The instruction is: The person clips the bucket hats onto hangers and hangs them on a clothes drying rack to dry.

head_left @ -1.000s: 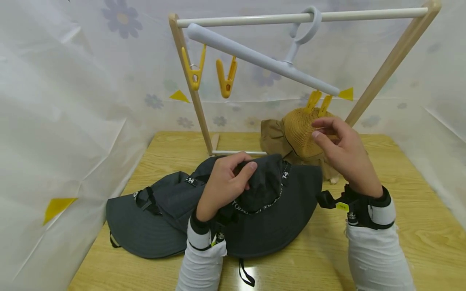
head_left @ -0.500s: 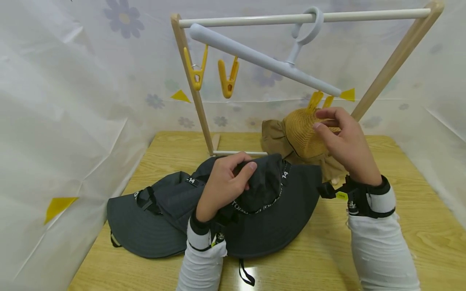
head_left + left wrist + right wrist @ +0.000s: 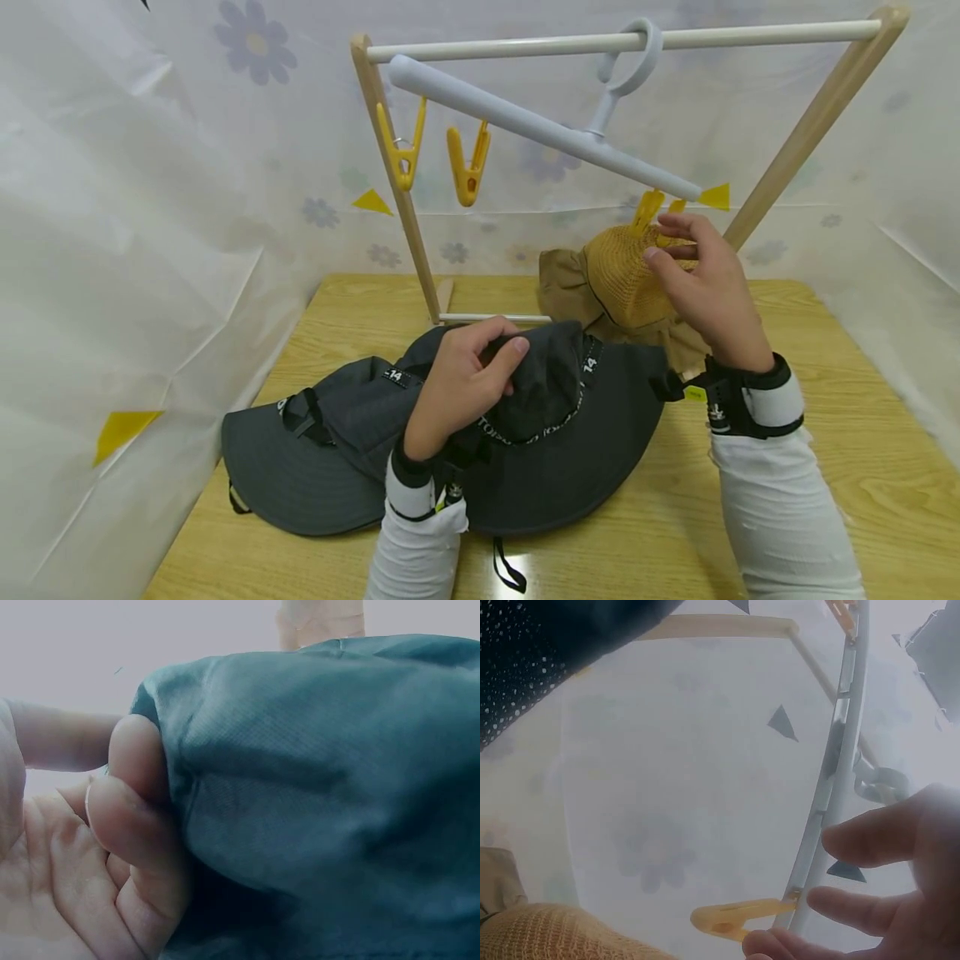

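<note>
Apparent step in hand: steadying the dark wide-brimmed hat (image 3: 555, 383) with left hand (image 3: 465, 379) while presenting right hand (image 3: 708, 287) to the yellow clips (image 3: 647, 212). At left hand, crown fabric pinched between thumb and fingers; brim below and to the right of that grip, over the wooden table (image 3: 862, 433); to its left, a second dark hat (image 3: 322, 483). At right hand, thumb and fingers parted around nothing; clips just beside the fingertips, touching or not impossible to tell; straw-crowned hat (image 3: 618, 271) behind, partly hidden. Likely called for next: squeezing one clip, then guiding pinched crown toward it.
</note>
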`<state>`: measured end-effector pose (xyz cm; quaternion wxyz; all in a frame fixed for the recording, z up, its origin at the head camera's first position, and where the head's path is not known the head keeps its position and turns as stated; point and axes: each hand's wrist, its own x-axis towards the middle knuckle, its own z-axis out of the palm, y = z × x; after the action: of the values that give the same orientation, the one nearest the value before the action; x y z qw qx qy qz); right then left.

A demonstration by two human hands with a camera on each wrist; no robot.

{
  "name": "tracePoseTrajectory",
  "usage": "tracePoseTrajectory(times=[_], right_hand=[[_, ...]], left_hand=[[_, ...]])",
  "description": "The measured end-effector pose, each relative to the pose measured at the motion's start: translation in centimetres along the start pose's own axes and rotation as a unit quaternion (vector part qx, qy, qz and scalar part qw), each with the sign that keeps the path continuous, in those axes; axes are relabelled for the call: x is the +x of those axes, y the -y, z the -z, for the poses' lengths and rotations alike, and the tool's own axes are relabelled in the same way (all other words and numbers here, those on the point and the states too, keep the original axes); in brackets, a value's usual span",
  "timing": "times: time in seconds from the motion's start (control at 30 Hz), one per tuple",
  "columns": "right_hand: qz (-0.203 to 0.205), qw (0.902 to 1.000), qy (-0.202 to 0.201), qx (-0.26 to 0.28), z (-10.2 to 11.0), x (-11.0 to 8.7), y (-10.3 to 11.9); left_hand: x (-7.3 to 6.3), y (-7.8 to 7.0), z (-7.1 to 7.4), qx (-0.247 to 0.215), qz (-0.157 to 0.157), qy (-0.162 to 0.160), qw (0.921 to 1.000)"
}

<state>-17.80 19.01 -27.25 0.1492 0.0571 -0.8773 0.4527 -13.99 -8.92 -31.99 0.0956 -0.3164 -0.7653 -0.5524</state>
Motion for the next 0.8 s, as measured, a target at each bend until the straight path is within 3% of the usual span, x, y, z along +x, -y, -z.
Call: tracePoseTrajectory(times=[0.8], right_hand=[[-0.038, 0.9992, 0.0, -0.01, -0.9, 1.5, -0.5]], left_hand=[[-0.1, 0.1, 0.1, 0.007, -0.007, -0.003, 1.0]])
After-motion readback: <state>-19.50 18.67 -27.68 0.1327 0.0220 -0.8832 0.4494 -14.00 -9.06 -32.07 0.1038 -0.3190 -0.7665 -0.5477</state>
